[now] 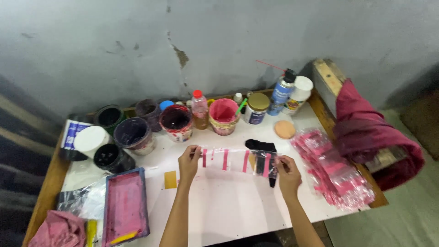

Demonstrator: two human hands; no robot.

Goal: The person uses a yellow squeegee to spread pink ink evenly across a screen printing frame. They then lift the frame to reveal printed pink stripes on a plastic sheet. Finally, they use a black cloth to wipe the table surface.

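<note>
My left hand (189,160) pinches the left end of a clear plastic strip with pink bars (235,160), and my right hand (288,171) grips its right end. The strip is stretched flat between them just above the white table top (228,206). A black cloth (263,147) lies under the strip's right part, partly hidden by it. To the right of my right hand lies a pile of similar clear-and-pink plastic pieces (334,171).
Several paint tubs stand along the back: a pink one (223,115), a dark red one (176,121), dark ones at left. A spray can (281,93), jars, a round sponge (285,129), a pink ink tray (124,206), a yellow card (170,179) and a maroon cloth (370,132) on a wooden frame.
</note>
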